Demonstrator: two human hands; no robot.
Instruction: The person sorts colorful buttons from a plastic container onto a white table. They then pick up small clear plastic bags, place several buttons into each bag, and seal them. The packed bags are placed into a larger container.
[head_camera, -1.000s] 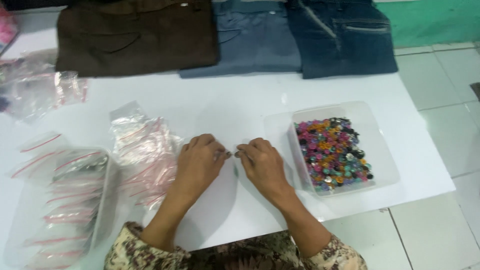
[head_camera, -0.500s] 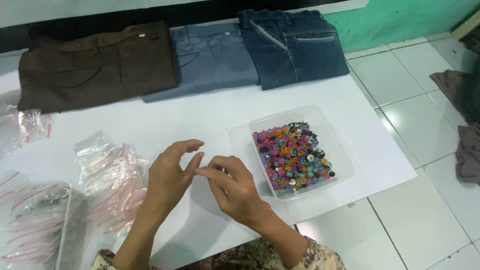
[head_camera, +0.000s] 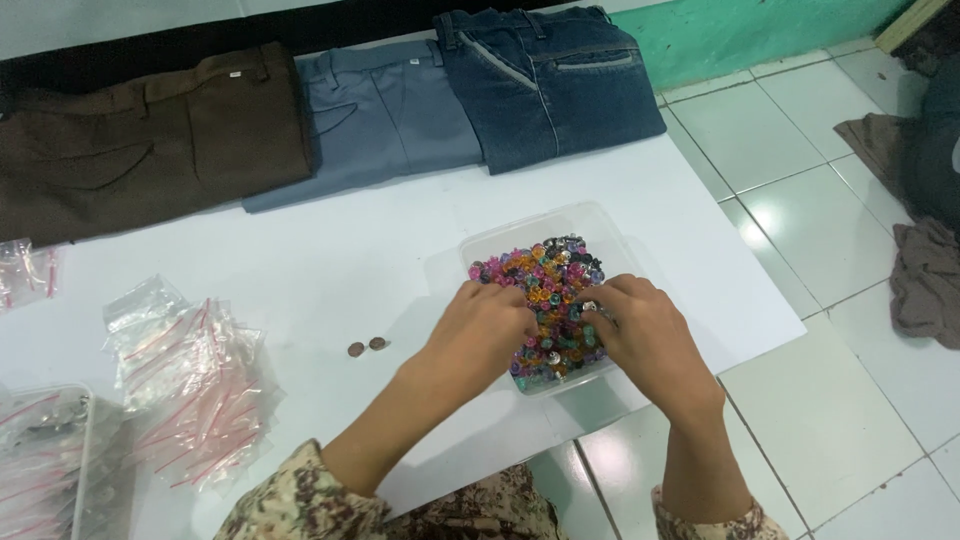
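Note:
Both hands reach into a clear plastic tray (head_camera: 497, 244) filled with several small multicoloured buttons (head_camera: 545, 275). My left hand (head_camera: 482, 322) rests on the tray's left side, fingers curled down among the buttons. My right hand (head_camera: 645, 325) covers the tray's right side, its fingertips pinching among the buttons; what they hold is hidden. Two small dark brown buttons (head_camera: 367, 346) lie on the white table (head_camera: 340, 265) just left of my left hand.
Three folded trousers lie along the table's far edge: brown (head_camera: 150, 140), grey-blue (head_camera: 385, 110), dark denim (head_camera: 550, 80). A heap of small clear zip bags (head_camera: 195, 385) lies at the left beside another clear tray (head_camera: 40, 460). Tiled floor with cloths (head_camera: 925, 280) is at the right.
Both hands have moved right from the bare table top into the button tray. Two brown buttons now lie on the table where the hands were. The camera has shifted right.

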